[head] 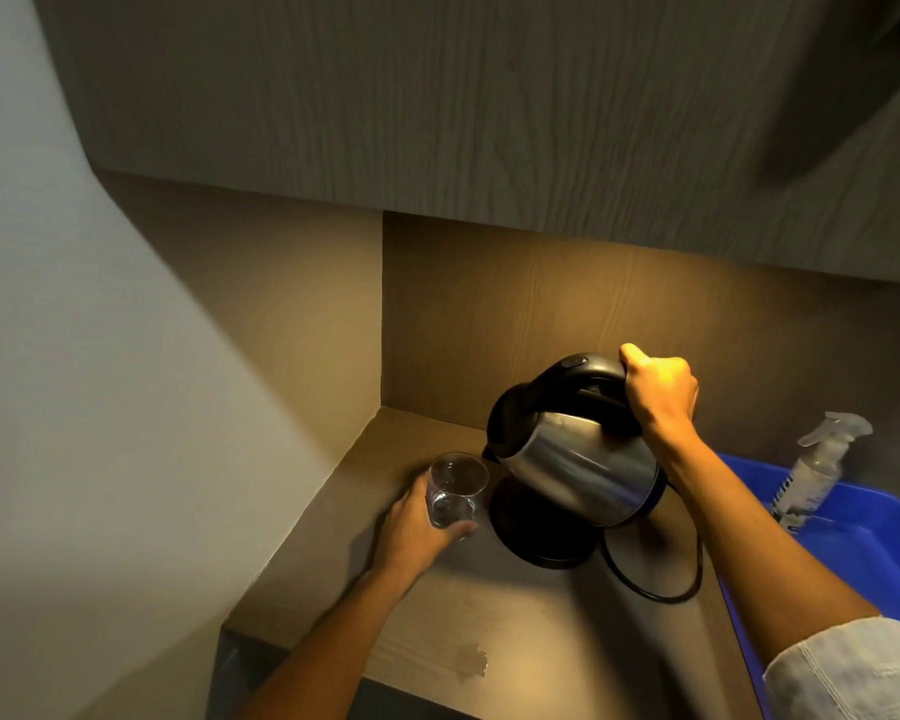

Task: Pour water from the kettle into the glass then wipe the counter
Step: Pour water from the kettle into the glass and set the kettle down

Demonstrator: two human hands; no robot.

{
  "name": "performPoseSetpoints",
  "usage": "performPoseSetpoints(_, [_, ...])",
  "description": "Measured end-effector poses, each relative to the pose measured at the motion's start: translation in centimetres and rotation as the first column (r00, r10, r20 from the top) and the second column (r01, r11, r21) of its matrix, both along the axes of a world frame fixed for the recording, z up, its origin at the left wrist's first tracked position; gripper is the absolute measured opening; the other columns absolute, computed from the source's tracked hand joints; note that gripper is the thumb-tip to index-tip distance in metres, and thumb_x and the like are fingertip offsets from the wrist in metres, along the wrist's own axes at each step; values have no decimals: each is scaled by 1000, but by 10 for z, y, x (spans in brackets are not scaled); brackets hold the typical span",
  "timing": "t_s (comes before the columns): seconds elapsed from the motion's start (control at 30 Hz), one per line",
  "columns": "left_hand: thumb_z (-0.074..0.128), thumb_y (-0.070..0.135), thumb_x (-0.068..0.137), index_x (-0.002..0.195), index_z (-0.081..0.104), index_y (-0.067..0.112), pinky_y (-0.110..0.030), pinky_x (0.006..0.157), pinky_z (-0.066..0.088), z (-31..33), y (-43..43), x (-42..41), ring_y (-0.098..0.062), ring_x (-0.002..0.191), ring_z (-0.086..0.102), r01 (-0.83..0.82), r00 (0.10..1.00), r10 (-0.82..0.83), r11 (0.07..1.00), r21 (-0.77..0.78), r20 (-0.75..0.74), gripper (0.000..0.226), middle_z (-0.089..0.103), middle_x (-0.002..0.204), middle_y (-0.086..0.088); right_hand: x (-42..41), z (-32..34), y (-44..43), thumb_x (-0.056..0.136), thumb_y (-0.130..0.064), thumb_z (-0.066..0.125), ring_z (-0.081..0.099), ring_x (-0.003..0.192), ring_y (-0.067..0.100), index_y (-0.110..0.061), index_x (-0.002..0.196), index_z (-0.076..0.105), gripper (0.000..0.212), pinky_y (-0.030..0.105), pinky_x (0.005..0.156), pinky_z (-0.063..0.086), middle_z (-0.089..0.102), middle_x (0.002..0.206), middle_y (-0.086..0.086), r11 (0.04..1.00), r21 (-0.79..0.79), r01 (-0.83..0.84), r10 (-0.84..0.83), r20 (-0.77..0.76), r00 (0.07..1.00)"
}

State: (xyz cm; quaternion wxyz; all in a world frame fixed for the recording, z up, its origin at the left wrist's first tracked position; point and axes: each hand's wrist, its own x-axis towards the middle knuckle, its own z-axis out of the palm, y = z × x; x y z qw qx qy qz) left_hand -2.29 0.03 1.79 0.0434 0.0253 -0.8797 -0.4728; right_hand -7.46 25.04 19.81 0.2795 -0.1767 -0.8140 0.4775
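The right hand is wrapped tight around the black handle of the steel kettle, which it holds lifted off its round base and tipped left, spout just above the rim of the glass. The left hand curls around the glass's left side, thumb across its lower front, steadying it on the counter. At the right, a spray bottle leans in a blue tray.
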Motion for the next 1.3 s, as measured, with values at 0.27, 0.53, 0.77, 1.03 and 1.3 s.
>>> performPoseSetpoints(0.27, [87, 51, 66, 146, 41, 19, -44, 105, 49, 2, 1, 1, -25, 130, 55, -3, 1000, 3, 1000, -2, 6, 98, 59, 141, -6, 4, -3, -9, 76, -40, 51, 39, 45, 22, -14, 40, 44, 44, 32, 49, 34, 40, 45, 4, 981, 186, -49, 62, -64, 996])
performPoseSetpoints(0.53, [89, 43, 66, 143, 45, 18, -45, 101, 51, 3, 2, 2, -27, 125, 59, 4, 1000, -4, 999, 36, -11, 92, 64, 135, -7, 3, 1, -17, 79, -37, 53, 35, 41, 18, -18, 38, 40, 46, 30, 48, 33, 35, 41, -2, 968, 238, -74, 97, -84, 992])
performPoseSetpoints(0.77, [89, 42, 67, 142, 46, 19, -43, 101, 51, 5, 3, 4, -25, 127, 58, 10, 1000, -9, 999, 31, -21, 89, 62, 137, -5, 2, 5, -27, 79, -37, 53, 33, 38, 13, -20, 39, 38, 47, 27, 47, 33, 31, 38, -5, 947, 307, -95, 141, -133, 981])
performPoseSetpoints(1.03, [88, 47, 66, 145, 42, 21, -44, 104, 49, 6, 1, 5, -22, 130, 55, 26, 999, -25, 1000, 13, -21, 95, 59, 141, -2, -2, 5, -29, 85, -37, 58, 40, 41, 8, -24, 43, 41, 47, 23, 47, 31, 39, 40, -8, 928, 357, -106, 177, -173, 969])
performPoseSetpoints(1.3, [89, 44, 65, 141, 47, 22, -41, 100, 52, 4, 1, 4, -23, 124, 60, 14, 1000, -13, 999, 48, -26, 90, 65, 134, -3, 0, 0, -20, 80, -38, 52, 38, 42, 18, -18, 39, 42, 47, 29, 50, 34, 36, 41, -2, 966, 252, -56, 95, -144, 985])
